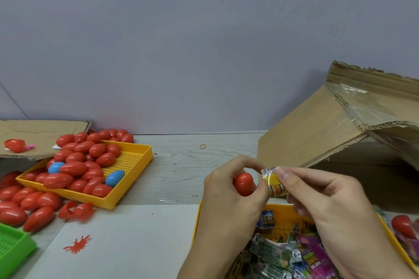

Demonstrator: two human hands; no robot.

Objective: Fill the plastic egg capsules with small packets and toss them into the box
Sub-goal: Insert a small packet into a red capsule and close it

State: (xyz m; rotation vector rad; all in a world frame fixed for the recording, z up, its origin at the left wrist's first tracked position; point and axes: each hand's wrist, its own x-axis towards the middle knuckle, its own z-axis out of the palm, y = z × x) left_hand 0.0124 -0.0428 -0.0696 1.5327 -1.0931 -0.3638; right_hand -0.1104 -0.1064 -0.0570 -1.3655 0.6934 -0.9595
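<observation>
My left hand (pixel 229 192) grips a red plastic egg capsule (pixel 243 184) above the table. My right hand (pixel 322 199) pinches a small yellow packet (pixel 273 182) and holds it right against the capsule's right side. Below my hands stands a yellow tray of small packets (pixel 292 251). The cardboard box (pixel 322 133) lies open at the right, behind my right hand. A yellow tray (pixel 133 165) heaped with red egg capsules (pixel 86 161) and two blue ones stands at the left.
More red capsules (pixel 29 201) lie loose on the table at the far left, beside a green tray (pixel 13 247). A flat cardboard sheet (pixel 43 136) lies at the back left. White paper with a red splat (pixel 77 244) covers the near table. A rubber band (pixel 203 146) lies mid-table.
</observation>
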